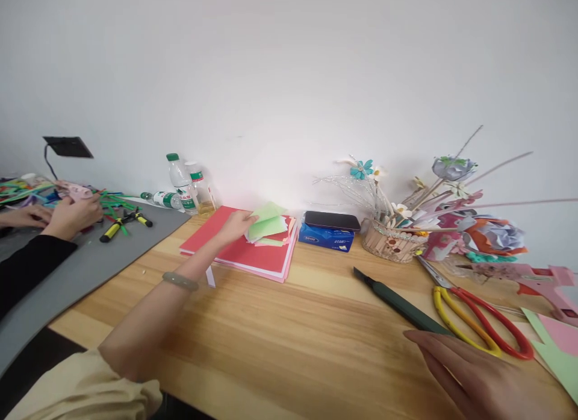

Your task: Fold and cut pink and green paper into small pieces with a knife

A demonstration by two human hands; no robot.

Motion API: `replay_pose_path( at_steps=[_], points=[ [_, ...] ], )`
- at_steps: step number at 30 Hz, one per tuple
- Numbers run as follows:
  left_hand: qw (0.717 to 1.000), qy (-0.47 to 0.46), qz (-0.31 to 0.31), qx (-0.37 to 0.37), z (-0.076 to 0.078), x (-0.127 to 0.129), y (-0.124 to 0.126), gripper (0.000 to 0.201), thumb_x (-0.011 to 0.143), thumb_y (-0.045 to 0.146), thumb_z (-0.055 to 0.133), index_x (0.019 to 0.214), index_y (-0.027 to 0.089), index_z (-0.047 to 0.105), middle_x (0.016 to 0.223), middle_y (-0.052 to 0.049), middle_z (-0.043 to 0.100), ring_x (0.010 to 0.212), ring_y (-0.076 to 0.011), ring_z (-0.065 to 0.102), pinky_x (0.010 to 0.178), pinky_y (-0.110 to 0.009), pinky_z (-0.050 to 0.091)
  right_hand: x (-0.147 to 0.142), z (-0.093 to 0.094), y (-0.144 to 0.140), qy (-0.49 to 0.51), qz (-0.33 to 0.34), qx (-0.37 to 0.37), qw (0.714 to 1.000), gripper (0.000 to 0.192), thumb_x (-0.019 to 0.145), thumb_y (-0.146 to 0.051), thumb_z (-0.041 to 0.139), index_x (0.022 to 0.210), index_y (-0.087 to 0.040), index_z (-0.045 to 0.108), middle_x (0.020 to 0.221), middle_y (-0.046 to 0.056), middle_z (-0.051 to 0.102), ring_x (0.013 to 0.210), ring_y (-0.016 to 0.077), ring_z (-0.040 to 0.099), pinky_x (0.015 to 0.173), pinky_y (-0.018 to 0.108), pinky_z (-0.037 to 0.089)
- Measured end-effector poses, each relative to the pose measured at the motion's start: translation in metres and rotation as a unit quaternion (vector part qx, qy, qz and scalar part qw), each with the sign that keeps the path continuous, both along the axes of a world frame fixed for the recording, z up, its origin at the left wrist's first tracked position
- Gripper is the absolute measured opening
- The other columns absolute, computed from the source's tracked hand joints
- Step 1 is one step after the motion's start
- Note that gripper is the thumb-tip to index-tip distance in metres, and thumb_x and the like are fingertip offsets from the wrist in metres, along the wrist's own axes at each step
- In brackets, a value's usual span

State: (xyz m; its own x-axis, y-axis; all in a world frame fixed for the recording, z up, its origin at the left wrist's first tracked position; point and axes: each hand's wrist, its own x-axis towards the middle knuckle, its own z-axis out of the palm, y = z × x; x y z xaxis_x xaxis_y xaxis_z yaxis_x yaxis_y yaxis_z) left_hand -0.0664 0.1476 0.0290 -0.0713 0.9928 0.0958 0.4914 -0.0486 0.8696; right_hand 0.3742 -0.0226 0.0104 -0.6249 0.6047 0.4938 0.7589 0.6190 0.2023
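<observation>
My left hand, with a bangle on its wrist, reaches to the far side of the table. Its thumb and fingers pinch a light green paper sheet, whose edge stands raised above a small pile of cut paper. Beneath lies a stack of red paper with white and pink sheets under it. My right hand is low at the right with its fingers stretched out, holding nothing I can see. Just beyond its fingertips are a dark green craft knife and scissors with yellow and red handles.
A blue tissue pack carries a black phone. Right of it stand a basket of craft flowers and a pink glue gun. Bottles stand left. A co-worker's hands work by pliers on a grey mat.
</observation>
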Motion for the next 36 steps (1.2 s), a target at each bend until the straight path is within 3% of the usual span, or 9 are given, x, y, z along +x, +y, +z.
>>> replay_pose_path(
  at_steps=[5,9,11,13,14,19,27,33,36],
  points=[
    [0.986,-0.145,0.048,0.067,0.018,0.008,-0.006,0.032,0.082,0.037,0.062,0.101,0.010,0.060,0.101,-0.006,0.063,0.092,-0.0216,0.060,0.079,-0.035,0.050,-0.026,0.015,0.001,0.035,0.049,-0.005,0.998,0.028,0.090,-0.024,0.038,0.094,-0.020,0.066,0.086,0.002,0.072,0.071,0.0128,0.068,0.061,0.018,0.054],
    [0.962,-0.259,0.028,0.074,0.028,0.032,-0.031,0.050,0.061,0.046,0.076,0.092,0.009,0.064,0.085,-0.008,0.069,0.085,-0.0232,0.063,0.071,-0.029,0.050,-0.040,0.015,0.003,0.143,0.007,-0.108,0.984,0.023,0.087,-0.030,0.046,0.097,-0.023,0.066,0.091,0.003,0.072,0.077,0.0166,0.068,0.062,0.023,0.055],
    [0.954,-0.298,-0.012,0.034,0.027,0.054,-0.051,0.051,0.059,0.046,0.077,0.091,0.008,0.065,0.087,-0.011,0.070,0.081,-0.0244,0.065,0.065,-0.031,0.051,-0.052,0.014,0.006,0.280,-0.019,-0.228,0.932,0.025,0.084,-0.036,0.053,0.103,-0.023,0.063,0.096,0.005,0.071,0.082,0.0189,0.067,0.066,0.027,0.055],
    [0.943,-0.326,-0.059,-0.016,0.022,0.080,-0.073,0.048,0.060,0.043,0.077,0.092,0.010,0.066,0.093,-0.012,0.069,0.082,-0.0232,0.065,0.066,-0.030,0.052,-0.067,0.015,0.013,0.424,-0.012,-0.357,0.832,0.043,0.082,-0.041,0.055,0.119,-0.019,0.053,0.106,0.011,0.067,0.088,0.0209,0.066,0.070,0.031,0.055],
    [0.938,-0.335,-0.082,-0.045,0.018,0.093,-0.084,0.046,0.061,0.042,0.077,0.091,0.010,0.066,0.094,-0.013,0.069,0.081,-0.0231,0.066,0.065,-0.030,0.052,-0.075,0.016,0.017,0.451,0.001,-0.385,0.805,0.051,0.083,-0.045,0.052,0.127,-0.018,0.045,0.112,0.013,0.064,0.091,0.0212,0.065,0.072,0.033,0.055],
    [0.907,-0.357,-0.158,-0.160,0.004,0.138,-0.117,0.045,0.058,0.039,0.079,0.090,0.009,0.068,0.093,-0.015,0.070,0.087,-0.0254,0.066,0.067,-0.030,0.051,-0.094,0.024,0.030,0.463,0.013,-0.467,0.753,0.054,0.084,-0.050,0.046,0.125,-0.015,0.047,0.100,0.011,0.068,0.085,0.0221,0.065,0.066,0.035,0.055],
    [0.922,-0.300,-0.140,-0.198,-0.006,0.143,-0.114,0.040,0.063,0.042,0.073,0.087,0.010,0.067,0.095,-0.015,0.069,0.086,-0.0253,0.066,0.065,-0.029,0.051,-0.077,0.014,0.029,0.427,-0.049,-0.539,0.725,0.059,0.079,-0.055,0.048,0.121,-0.014,0.049,0.079,0.004,0.065,0.073,0.0187,0.060,0.061,0.031,0.050],
    [0.980,-0.148,-0.078,-0.108,-0.007,0.114,-0.096,0.032,0.074,0.038,0.060,0.085,0.010,0.067,0.089,-0.013,0.070,0.086,-0.0298,0.065,0.071,-0.037,0.050,-0.061,0.005,0.026,0.366,-0.083,-0.568,0.732,0.052,0.078,-0.059,0.047,0.106,-0.016,0.057,0.068,0.001,0.059,0.059,0.0145,0.055,0.049,0.026,0.043],
    [0.998,-0.055,-0.010,-0.033,-0.003,0.092,-0.089,0.038,0.075,0.031,0.059,0.108,0.011,0.062,0.112,-0.014,0.063,0.112,-0.0357,0.053,0.090,-0.046,0.043,-0.056,0.007,0.020,0.306,-0.057,-0.590,0.745,0.041,0.081,-0.054,0.046,0.086,-0.017,0.063,0.067,0.000,0.059,0.056,0.0129,0.054,0.047,0.024,0.042]
  ],
)
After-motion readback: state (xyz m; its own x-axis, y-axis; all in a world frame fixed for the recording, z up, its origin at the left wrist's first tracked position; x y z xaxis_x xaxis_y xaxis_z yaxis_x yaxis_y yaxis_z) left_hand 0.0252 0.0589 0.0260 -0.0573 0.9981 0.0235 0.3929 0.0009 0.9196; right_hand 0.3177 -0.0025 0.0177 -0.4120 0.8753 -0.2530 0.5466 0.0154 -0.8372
